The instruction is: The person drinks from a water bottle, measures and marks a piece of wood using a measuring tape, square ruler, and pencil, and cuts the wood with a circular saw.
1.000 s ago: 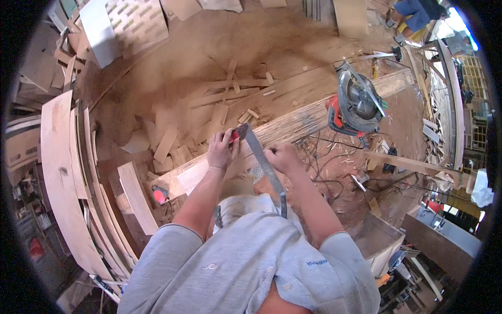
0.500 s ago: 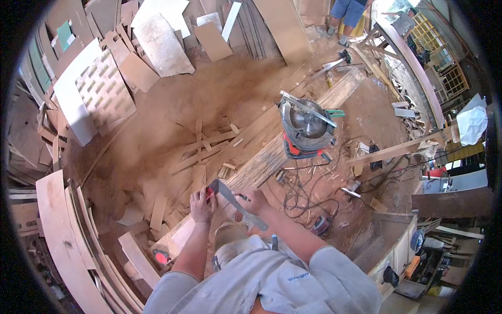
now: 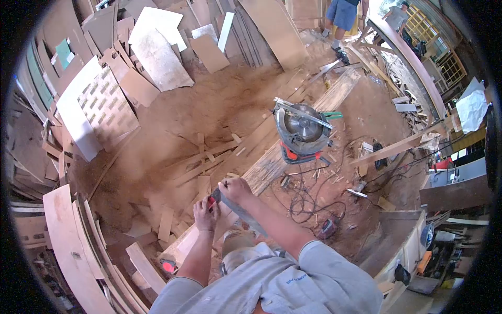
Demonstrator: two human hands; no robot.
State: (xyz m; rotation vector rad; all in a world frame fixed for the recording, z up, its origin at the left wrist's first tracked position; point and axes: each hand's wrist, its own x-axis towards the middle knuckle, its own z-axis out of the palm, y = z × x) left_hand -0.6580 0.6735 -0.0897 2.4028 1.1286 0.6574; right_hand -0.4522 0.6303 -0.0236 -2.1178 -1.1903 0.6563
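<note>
My left hand [image 3: 204, 214] is closed around the red and black handle of what looks like a handsaw [image 3: 243, 213]. Its flat grey blade slants down to the right, passing under my right forearm. Close by the handle, my right hand [image 3: 235, 189] is curled shut; whatever its fingers hold is hidden. Both hands are above the near part of a long wooden beam [image 3: 266, 165]. Farther along this beam rests a circular saw [image 3: 304, 131], its round blade showing and its orange-red grip towards me.
Offcuts [image 3: 204, 159] litter the sawdust-covered floor to the left. Right of the beam lies a tangled black cable [image 3: 308, 199]. Boards [image 3: 68, 230] lean at the near left, and a wooden box [image 3: 402, 240] stands at right. Another person [image 3: 342, 15] stands at the far end.
My right hand has moved up and left, from beside the blade to close by the handle. The left hand stays on the handle. The view has shifted slightly.
</note>
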